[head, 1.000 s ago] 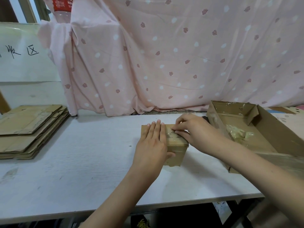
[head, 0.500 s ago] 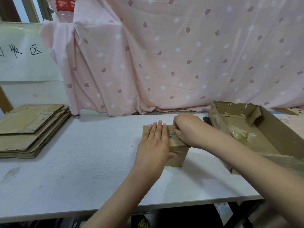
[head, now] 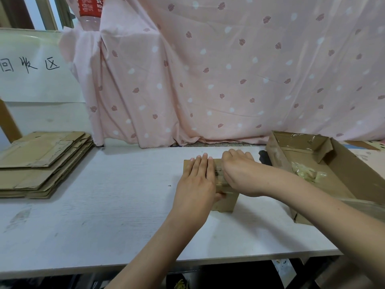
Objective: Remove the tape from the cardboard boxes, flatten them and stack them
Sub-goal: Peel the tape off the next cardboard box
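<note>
A small closed cardboard box stands on the white table, right of the middle. My left hand lies flat on its top with straight fingers, the thumb down the near side. My right hand is curled over the top's right part, fingers bent down at the tape seam; the fingertips are hidden, so what they pinch cannot be seen. A stack of flattened boxes lies at the table's left end.
A larger open cardboard box with a wad of peeled tape inside sits at the right end. A pink patterned cloth hangs behind the table. A paper sign is on the left wall.
My right hand has slid left and toward me along the box top, its fingers curling further under. The left hand stays pressed flat on the box.
</note>
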A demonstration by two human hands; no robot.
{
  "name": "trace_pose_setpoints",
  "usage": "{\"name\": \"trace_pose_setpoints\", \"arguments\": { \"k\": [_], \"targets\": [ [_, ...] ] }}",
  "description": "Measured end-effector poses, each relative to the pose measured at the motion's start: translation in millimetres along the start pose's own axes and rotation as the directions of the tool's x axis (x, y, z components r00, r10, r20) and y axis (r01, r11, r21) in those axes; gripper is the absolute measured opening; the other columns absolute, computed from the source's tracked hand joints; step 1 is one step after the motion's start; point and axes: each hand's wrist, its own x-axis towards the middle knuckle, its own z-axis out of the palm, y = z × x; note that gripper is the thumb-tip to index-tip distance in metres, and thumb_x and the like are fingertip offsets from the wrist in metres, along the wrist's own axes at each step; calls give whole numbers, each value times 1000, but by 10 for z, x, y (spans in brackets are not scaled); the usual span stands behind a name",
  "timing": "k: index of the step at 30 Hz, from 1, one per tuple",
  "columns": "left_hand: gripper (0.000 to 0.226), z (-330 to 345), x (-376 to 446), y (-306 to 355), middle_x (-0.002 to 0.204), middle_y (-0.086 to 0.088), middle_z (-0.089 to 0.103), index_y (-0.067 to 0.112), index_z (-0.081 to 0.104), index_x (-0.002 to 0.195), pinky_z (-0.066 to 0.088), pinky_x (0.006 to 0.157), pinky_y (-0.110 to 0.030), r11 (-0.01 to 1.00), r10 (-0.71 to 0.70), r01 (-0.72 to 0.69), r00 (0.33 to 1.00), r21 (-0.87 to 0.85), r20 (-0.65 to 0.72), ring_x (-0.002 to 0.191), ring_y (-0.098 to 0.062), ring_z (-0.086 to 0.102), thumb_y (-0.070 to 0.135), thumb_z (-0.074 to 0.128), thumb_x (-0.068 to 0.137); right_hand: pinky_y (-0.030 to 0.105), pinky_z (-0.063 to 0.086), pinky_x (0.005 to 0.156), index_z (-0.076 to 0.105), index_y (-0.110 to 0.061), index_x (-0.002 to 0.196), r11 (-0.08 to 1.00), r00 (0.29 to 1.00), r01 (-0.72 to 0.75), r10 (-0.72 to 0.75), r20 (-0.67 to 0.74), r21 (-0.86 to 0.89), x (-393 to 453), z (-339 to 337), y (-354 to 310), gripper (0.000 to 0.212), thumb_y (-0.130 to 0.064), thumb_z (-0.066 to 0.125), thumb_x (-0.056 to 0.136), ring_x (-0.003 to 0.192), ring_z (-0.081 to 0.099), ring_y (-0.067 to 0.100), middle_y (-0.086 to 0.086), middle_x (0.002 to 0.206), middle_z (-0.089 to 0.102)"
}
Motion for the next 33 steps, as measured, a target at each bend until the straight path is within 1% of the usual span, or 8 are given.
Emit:
{"name": "trace_pose_setpoints", "arguments": {
  "k": [2,4,7,12,18,22,28,33],
  "targets": [
    [95,12,12,-3,163,-21,9,-3,10,155,-5,121,-38,999,50,-50,998,-19,-40,152,-30,9,59,49,94,36,36,90,48,-9,112,990,993,30,-15,-114,134,-3,3,57,14,-15,40,103,105,46,26,6,113,49],
    [94,1,-4,2,164,-21,-4,-3,-3,154,-14,117,-36,998,50,-52,997,-38,-56,153,-29,-2,58,41,98,36,40,97,59,-12,120,970,976,64,-12,-218,234,1,19,126,23,-22,48,102,111,53,22,2,117,56],
    [95,-21,-28,9,163,-20,-10,-4,-9,153,-17,116,-36,996,45,-48,998,-75,-43,153,-29,-6,59,37,99,32,44,87,71,-15,112,977,966,73,-19,-260,201,-33,108,151,24,-22,51,102,109,56,21,-1,115,59],
    [95,-8,-2,19,163,-22,-7,-5,-6,153,-12,119,-37,996,28,-29,1000,-85,-6,153,-30,-3,59,39,99,29,43,79,72,-18,108,978,940,49,24,-341,204,-104,182,113,22,-22,51,101,102,56,19,-2,108,60],
    [96,-64,3,28,163,-21,-10,-4,-8,153,-20,113,-36,997,25,-22,999,-73,38,152,-30,-6,60,38,98,31,47,80,74,-12,96,958,966,-19,90,-241,284,-12,25,121,14,-16,60,94,94,62,21,3,96,69],
    [96,-70,12,33,163,-21,-8,-4,-6,154,-20,114,-36,996,15,-11,999,-93,42,153,-30,-5,60,39,98,37,52,83,74,-4,92,963,979,-66,112,-169,260,91,-47,109,15,-12,61,92,94,63,27,12,94,73],
    [96,-73,-5,32,163,-21,-13,-3,-10,153,-21,113,-35,996,19,-13,998,-92,64,152,-29,-10,59,38,99,27,40,63,72,-12,93,974,991,-55,80,-104,221,107,-114,172,7,-17,67,93,93,62,22,6,93,69],
    [95,-60,0,23,163,-21,-14,-4,-11,153,-18,117,-36,996,17,-10,997,-91,71,152,-29,-10,58,37,100,31,50,76,69,-14,93,986,998,-41,46,-32,162,188,-172,191,6,-18,65,94,94,63,23,5,97,69]
  ]
}}
